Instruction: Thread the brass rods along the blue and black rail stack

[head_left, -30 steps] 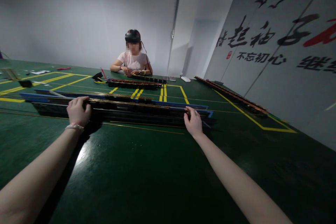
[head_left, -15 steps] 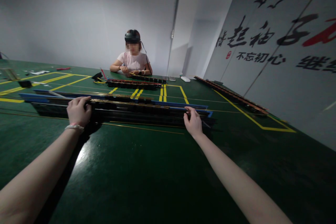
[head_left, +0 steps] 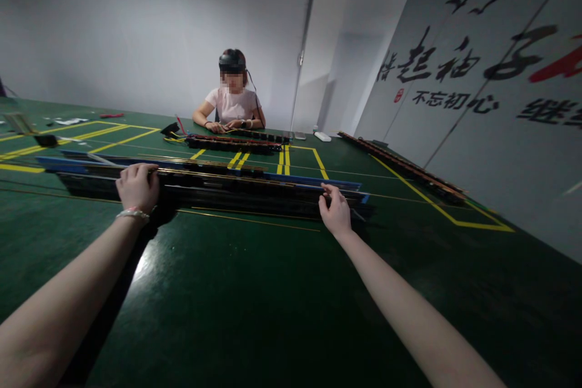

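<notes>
A long black assembly with blue edges (head_left: pixel 273 195) lies crosswise on the green table in front of me, with several thin brass-coloured rods along its top. My left hand (head_left: pixel 137 188) is closed over its left part, fingers curled across the upper edge. Near the right end, my right hand (head_left: pixel 335 211) has its fingers bent around the edge, index finger and thumb at the rod line. Whether a single rod is pinched there is too small to tell. The palms hide part of the assembly. Two loose thin rods (head_left: pixel 254 220) lie along its near side.
Across the table (head_left: pixel 273 303) sits a person (head_left: pixel 233 103) wearing a headset, hands near dark strips (head_left: pixel 236 143) with red and yellow wires. Another long strip (head_left: pixel 400 163) runs along the right edge. Yellow tape lines (head_left: pixel 482 225) mark the tabletop. A white object (head_left: pixel 322 137) lies far back.
Both my hands keep nearly the same place on the assembly. The view has shifted slightly. Across the table, the person's hands have moved a little.
</notes>
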`<action>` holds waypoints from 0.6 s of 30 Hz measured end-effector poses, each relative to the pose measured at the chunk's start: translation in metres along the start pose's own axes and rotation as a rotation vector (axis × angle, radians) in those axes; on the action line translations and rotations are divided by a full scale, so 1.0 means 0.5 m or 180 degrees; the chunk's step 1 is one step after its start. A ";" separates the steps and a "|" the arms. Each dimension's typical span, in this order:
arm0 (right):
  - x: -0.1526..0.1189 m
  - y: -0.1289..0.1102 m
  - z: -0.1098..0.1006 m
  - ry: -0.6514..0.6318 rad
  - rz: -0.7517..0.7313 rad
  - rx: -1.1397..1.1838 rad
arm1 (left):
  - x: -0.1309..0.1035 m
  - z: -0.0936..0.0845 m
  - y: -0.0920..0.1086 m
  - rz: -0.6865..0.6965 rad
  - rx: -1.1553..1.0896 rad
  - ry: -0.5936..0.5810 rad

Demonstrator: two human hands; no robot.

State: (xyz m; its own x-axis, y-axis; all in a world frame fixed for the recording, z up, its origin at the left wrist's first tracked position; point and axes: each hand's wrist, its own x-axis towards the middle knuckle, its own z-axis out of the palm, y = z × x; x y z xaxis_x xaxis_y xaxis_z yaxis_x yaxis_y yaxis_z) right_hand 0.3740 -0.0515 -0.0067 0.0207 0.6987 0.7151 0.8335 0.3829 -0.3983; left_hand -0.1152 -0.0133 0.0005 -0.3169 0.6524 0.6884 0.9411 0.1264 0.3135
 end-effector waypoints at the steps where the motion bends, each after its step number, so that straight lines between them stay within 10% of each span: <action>1: 0.000 -0.001 -0.001 -0.0014 0.0001 -0.0004 | 0.000 0.001 -0.001 0.0001 -0.0024 0.0013; 12: 0.000 -0.023 -0.004 -0.0500 -0.0490 -0.0313 | 0.004 0.022 -0.013 -0.0225 -0.0410 0.0277; 18: 0.001 -0.010 -0.004 0.0112 0.0026 -0.0310 | 0.006 0.020 -0.011 -0.0378 -0.0362 0.0128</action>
State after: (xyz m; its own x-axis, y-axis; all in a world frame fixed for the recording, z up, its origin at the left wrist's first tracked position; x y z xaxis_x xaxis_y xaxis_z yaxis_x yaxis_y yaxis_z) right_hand 0.3709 -0.0545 -0.0033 0.0456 0.6794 0.7324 0.8830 0.3154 -0.3476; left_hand -0.1203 -0.0049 -0.0059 -0.4316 0.6072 0.6670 0.8782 0.1138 0.4646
